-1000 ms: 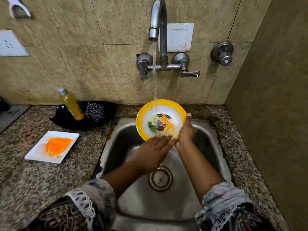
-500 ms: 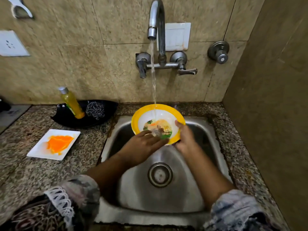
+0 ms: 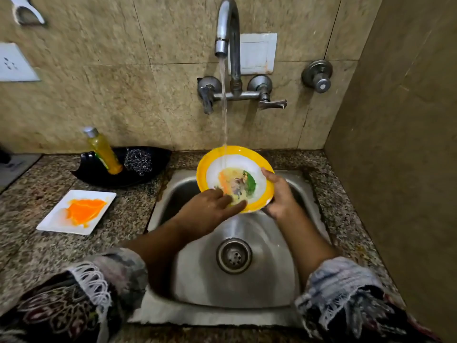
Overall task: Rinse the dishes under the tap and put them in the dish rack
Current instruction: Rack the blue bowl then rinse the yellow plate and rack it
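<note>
Tiled kitchen corner
Beige stone wall tiles (image 3: 111,95) meet a speckled granite tabletop (image 3: 32,243); white switch plate (image 3: 257,53) on wall.

You see a brushed steel sink (image 3: 284,276), a dull metal tap (image 3: 228,26), a speckled polished stone bench (image 3: 32,243), a glossy yellow-rimmed plate (image 3: 205,167) and matt stone wall tiles (image 3: 111,95).
</note>
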